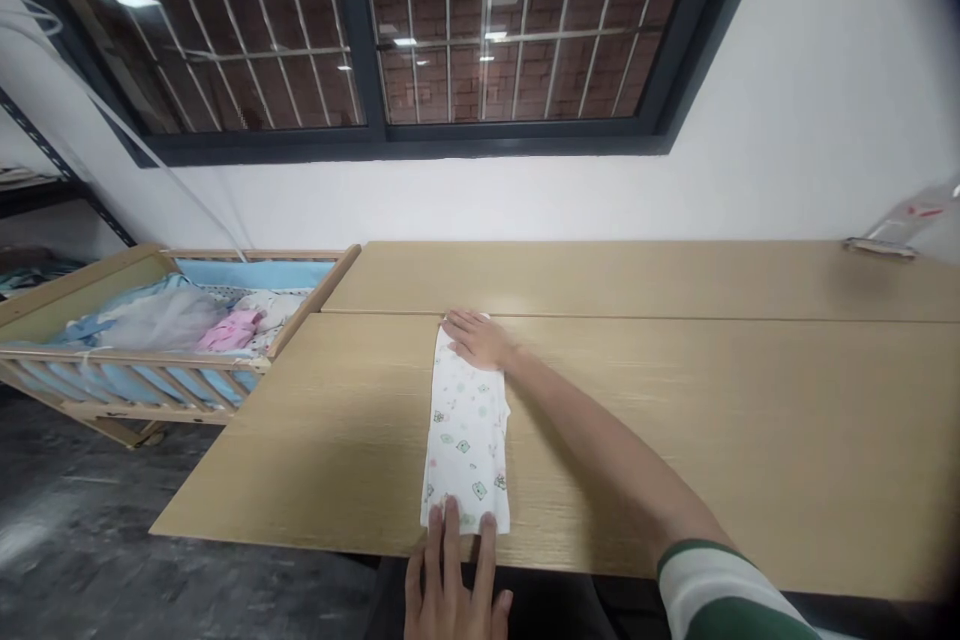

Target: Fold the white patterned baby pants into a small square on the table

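i see a folded white patterned cloth point(466, 440) lying lengthwise on the wooden table point(712, 400), near its front edge. right hand point(480, 338) lies flat, fingers spread, pressing the far end. left hand point(450, 585) lies flat too, fingertips on the near end. neither grips it. wooden crib point(142, 360) stands to the left.

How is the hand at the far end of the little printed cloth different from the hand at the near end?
The right hand reaches out on a long bare arm and lies flat on the far end of the folded cloth. The left hand stays close to the body at the table edge, with only its fingertips on the near end. The right hand points left; the left hand points away. Both press the same cloth, open and flat, neither gripping it.
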`<act>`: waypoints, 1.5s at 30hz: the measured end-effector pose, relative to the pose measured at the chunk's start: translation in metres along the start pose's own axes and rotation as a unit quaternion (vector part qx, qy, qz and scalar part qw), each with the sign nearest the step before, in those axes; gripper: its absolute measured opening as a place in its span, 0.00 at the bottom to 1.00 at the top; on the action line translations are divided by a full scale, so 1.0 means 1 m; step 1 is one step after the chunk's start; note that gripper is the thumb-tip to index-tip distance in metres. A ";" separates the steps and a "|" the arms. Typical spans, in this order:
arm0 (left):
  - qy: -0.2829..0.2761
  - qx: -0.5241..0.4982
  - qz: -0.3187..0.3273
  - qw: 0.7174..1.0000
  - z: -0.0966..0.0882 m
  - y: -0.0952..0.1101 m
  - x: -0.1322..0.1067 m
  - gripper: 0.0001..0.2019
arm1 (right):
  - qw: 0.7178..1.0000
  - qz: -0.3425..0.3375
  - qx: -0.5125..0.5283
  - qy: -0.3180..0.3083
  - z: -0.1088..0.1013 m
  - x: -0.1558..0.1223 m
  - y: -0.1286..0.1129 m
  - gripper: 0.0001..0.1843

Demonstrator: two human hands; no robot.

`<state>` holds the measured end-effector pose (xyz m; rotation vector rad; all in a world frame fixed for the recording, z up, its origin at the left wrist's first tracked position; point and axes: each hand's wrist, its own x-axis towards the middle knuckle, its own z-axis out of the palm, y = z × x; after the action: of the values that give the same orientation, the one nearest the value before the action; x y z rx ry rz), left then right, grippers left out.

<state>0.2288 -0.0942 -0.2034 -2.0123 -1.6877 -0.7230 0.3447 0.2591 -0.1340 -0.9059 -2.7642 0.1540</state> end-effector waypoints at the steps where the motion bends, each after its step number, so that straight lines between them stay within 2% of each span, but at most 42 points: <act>1: 0.001 -0.005 -0.001 1.000 -0.001 -0.001 0.001 0.31 | 1.000 -0.007 -0.012 0.018 -0.003 -0.005 -0.006 0.32; 4: -0.003 -0.011 0.002 1.000 -0.004 -0.004 0.004 0.28 | 0.998 -0.007 -0.024 0.062 -0.014 -0.028 -0.030 0.29; 7: -0.012 -0.012 0.010 1.000 -0.007 -0.006 0.006 0.27 | 0.996 0.014 0.018 0.088 -0.029 -0.063 -0.061 0.24; 12: -0.020 -0.017 0.027 0.999 -0.012 -0.011 0.010 0.27 | 0.990 0.014 0.134 0.039 -0.053 -0.121 -0.117 0.18; 16: -0.014 0.002 0.078 0.997 -0.014 -0.023 0.014 0.26 | 0.990 0.022 0.142 0.007 -0.068 -0.156 -0.155 0.17; 20: 0.006 -0.023 0.120 0.992 -0.014 -0.044 0.020 0.22 | 0.987 0.046 0.154 -0.021 -0.070 -0.182 -0.183 0.18; 22: 0.009 -0.049 0.124 0.991 -0.015 -0.054 0.023 0.19 | 0.987 0.058 0.152 -0.017 -0.062 -0.195 -0.193 0.23; 25: 0.022 -0.096 0.126 0.987 -0.018 -0.063 0.028 0.14 | 0.991 0.067 0.118 0.006 -0.038 -0.212 -0.201 0.35; 29: 0.051 -0.179 0.110 0.976 -0.027 -0.067 0.035 0.14 | 0.995 0.056 0.055 0.062 -0.008 -0.229 -0.209 0.26; 31: 0.028 -0.212 0.138 0.967 -0.035 -0.069 0.040 0.17 | 0.993 0.049 0.055 0.094 -0.005 -0.234 -0.215 0.23; 35: -0.005 -0.249 0.206 0.947 -0.051 -0.074 0.048 0.16 | 0.985 0.066 0.124 0.103 -0.026 -0.240 -0.227 0.18; 37: 0.007 -0.267 0.195 0.944 -0.055 -0.075 0.051 0.14 | 0.978 0.088 0.160 0.097 -0.040 -0.241 -0.228 0.16; 40: 0.032 -0.303 0.146 0.941 -0.057 -0.075 0.061 0.10 | 0.967 0.114 0.202 0.101 -0.058 -0.237 -0.223 0.14; 42: 0.049 -0.329 0.130 0.934 -0.057 -0.077 0.075 0.10 | 0.960 0.121 0.223 0.115 -0.070 -0.230 -0.214 0.14; 45: 0.053 -0.346 0.142 0.926 -0.055 -0.084 0.111 0.09 | 0.952 0.121 0.241 0.142 -0.089 -0.209 -0.196 0.14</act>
<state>0.1536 -0.0276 -0.0927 -2.5379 -1.1151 -1.4317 0.4181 -0.0201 -0.0525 -1.0262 -2.1953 0.6541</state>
